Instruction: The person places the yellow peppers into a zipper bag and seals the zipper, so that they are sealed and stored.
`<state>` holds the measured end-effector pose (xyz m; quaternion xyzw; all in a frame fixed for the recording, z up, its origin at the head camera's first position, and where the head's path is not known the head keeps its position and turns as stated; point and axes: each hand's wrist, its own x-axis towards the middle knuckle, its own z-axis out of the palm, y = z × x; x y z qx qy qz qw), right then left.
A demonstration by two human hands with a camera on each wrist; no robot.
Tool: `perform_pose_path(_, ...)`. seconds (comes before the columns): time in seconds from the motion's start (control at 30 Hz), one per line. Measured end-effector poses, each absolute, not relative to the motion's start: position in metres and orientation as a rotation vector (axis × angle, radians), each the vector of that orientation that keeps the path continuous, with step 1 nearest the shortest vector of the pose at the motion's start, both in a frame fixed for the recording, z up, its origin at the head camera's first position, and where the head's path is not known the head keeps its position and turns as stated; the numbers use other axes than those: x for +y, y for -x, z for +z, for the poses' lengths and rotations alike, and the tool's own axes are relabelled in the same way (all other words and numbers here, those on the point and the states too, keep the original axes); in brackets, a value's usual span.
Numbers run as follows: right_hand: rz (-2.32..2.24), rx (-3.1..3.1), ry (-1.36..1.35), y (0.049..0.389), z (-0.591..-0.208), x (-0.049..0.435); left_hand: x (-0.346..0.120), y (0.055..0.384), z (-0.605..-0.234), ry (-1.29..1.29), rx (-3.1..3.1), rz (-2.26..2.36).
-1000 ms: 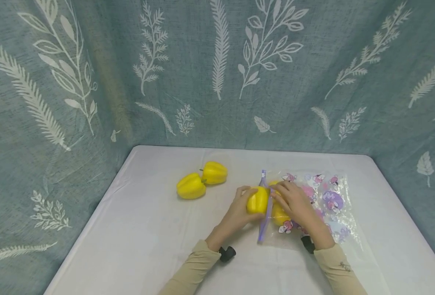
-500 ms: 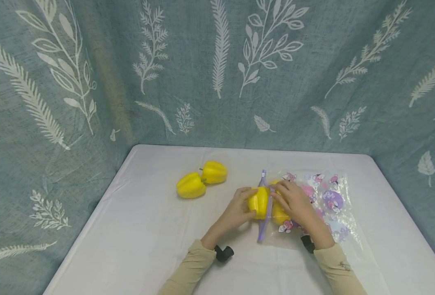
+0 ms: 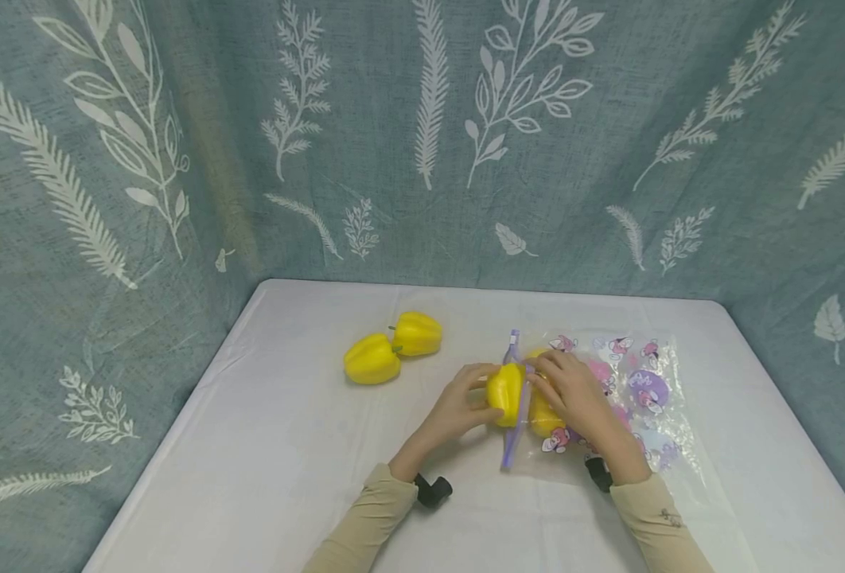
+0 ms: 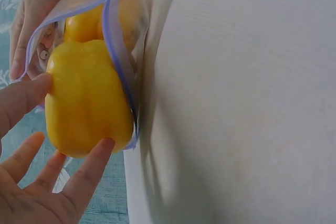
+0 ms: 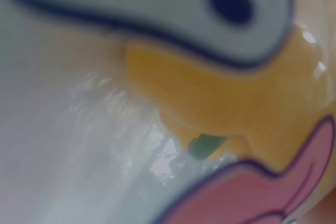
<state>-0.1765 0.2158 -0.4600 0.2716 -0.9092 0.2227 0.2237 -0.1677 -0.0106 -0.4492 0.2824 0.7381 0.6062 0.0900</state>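
Observation:
A yellow bell pepper [image 3: 504,395] lies partly in the mouth of a clear zip bag [image 3: 673,414] with a purple zip edge and cartoon prints. My left hand [image 3: 458,406] touches its outer end with spread, fairly straight fingers; in the left wrist view, fingertips [image 4: 106,145] press on that end. My right hand [image 3: 573,394] holds the bag's upper layer near the zip edge. More yellow pepper [image 3: 543,414] shows inside the bag, partly under this hand. Through the plastic, the right wrist view shows a blurred pepper [image 5: 210,98] with a green stem.
Two more yellow bell peppers, one nearer [image 3: 372,360] and one farther [image 3: 417,333], lie left of the bag on the white-covered table [image 3: 272,446]. Black wrist cameras sit under both wrists. A leaf-patterned teal curtain [image 3: 379,143] hangs behind.
The pepper at the bag's mouth has shifted slightly right, into the opening. My left hand's fingers have loosened from around it and spread at its outer end. My right hand stays in place.

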Motion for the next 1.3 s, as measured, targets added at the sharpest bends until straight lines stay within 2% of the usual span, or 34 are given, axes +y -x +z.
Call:
perform_pose_path(0.8,0.655,-2.514,-0.752,0.175,-0.460,0.214,0.011,0.154,-0.447,-0.685,2.279,1.930)
perform_pose_path(1.03,0.661,-2.510,-0.757,0.176,-0.461,0.214,0.018,0.171,-0.485,-0.665,2.320,1.918)
perform_pose_path(1.3,0.644,-2.501,-0.760,0.176,-0.460,0.213,0.018,0.171,-0.485,-0.733,2.375,1.879)
